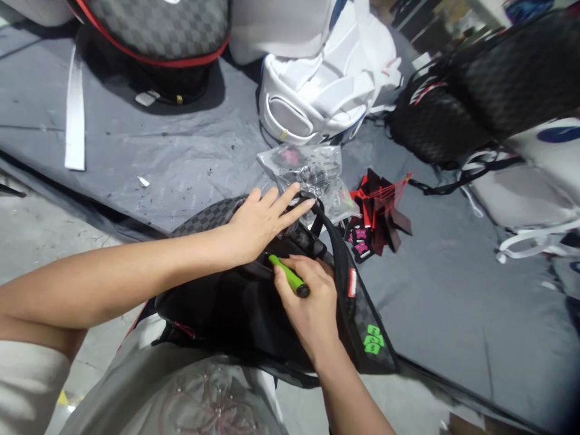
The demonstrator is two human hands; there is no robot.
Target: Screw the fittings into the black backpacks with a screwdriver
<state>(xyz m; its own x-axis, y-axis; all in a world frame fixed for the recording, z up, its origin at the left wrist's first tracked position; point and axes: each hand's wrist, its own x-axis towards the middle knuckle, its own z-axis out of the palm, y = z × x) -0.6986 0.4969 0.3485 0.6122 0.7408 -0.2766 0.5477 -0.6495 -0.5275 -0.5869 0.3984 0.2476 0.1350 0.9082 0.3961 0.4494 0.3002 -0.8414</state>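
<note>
A black backpack with a grey checked panel lies at the table's near edge, against my lap. My left hand rests across its upper part, fingers stretched out and spread. Just below, my right hand is closed around a green-handled tool with a black end. The tool's tip meets the dark fabric beneath my left hand and is hidden. Green stickers and a small red-and-white tag show on the bag's right side.
Beyond the bag lie clear plastic bags, dark red hang tags and small black-and-pink pieces. A checked backpack, a white bag and a black backpack stand at the back. A white strip lies left.
</note>
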